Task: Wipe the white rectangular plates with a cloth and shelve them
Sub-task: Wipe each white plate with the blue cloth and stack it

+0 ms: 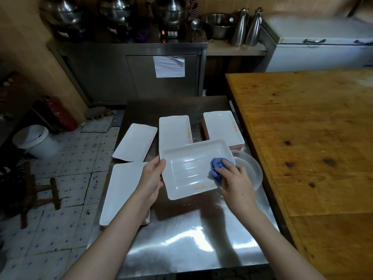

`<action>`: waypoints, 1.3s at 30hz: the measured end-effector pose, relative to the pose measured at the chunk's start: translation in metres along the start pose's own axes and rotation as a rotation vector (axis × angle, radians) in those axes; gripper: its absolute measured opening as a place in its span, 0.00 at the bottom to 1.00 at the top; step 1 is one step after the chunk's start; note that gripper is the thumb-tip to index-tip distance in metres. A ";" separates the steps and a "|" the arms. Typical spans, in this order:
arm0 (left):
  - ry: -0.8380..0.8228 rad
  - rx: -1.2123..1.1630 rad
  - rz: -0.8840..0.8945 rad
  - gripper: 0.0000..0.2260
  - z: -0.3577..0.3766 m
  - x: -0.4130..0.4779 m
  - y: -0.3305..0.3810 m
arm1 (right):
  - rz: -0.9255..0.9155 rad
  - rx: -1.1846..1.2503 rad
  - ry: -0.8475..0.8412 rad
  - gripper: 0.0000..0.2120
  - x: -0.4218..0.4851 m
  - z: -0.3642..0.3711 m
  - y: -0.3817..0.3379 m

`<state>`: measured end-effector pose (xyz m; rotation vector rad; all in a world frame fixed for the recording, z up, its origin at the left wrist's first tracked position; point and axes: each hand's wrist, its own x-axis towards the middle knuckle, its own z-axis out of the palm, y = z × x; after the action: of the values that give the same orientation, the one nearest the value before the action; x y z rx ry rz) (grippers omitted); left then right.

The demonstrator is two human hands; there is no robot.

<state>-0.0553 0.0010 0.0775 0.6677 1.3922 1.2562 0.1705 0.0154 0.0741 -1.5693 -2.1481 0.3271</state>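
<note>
The left hand (151,178) curls its fingers (159,163) round the left edge of a white plate (187,172), thumb on the rim, holding it over the worktop (181,239). The right hand (235,179) grips a bunched blue cloth (216,168), pressing it on the plate's right side. Other plates (221,126) lie beyond the fingers.

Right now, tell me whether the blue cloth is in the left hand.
No, the right hand holds the blue cloth on the plate; the left hand grips the plate's edge.
</note>
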 end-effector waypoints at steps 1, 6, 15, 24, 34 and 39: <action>0.006 -0.007 -0.001 0.10 0.001 -0.001 0.000 | 0.003 0.015 -0.006 0.19 -0.001 0.003 -0.004; 0.004 -0.021 -0.002 0.10 0.010 -0.002 -0.001 | -0.149 0.097 -0.062 0.15 -0.010 0.014 -0.043; 0.063 -0.031 -0.061 0.14 0.012 -0.005 -0.001 | -0.262 0.176 -0.092 0.09 -0.017 0.028 -0.058; 0.052 0.006 -0.027 0.10 -0.002 -0.010 0.000 | -0.027 0.104 -0.027 0.13 0.001 0.012 0.003; 0.137 -0.042 -0.072 0.11 0.000 -0.018 -0.006 | -0.035 0.267 -0.070 0.13 -0.004 0.037 -0.050; 0.198 -0.083 -0.067 0.12 -0.015 -0.021 -0.005 | -0.269 0.262 -0.177 0.12 -0.011 0.051 -0.081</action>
<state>-0.0624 -0.0245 0.0776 0.4459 1.5014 1.3473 0.0807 -0.0168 0.0639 -1.1280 -2.3045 0.6485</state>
